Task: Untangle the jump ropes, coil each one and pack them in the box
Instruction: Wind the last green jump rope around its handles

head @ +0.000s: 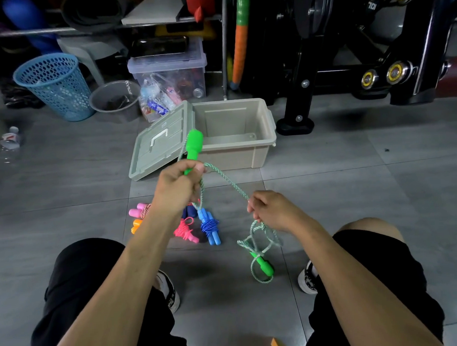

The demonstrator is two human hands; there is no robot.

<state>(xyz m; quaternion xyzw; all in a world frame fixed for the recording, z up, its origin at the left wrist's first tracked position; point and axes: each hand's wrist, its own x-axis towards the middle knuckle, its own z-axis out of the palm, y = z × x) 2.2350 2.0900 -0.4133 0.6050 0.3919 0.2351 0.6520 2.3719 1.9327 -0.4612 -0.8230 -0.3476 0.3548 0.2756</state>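
Green rope [226, 178] spans both hands (taut-ish).

My green jump rope [223, 177] is still tangled, one handle upright, the other [264, 265] dangling. Coiled blue [209, 225] and pink [184, 230] ropes lie on the floor; the open beige box [236, 138] sits at 12 o'clock.
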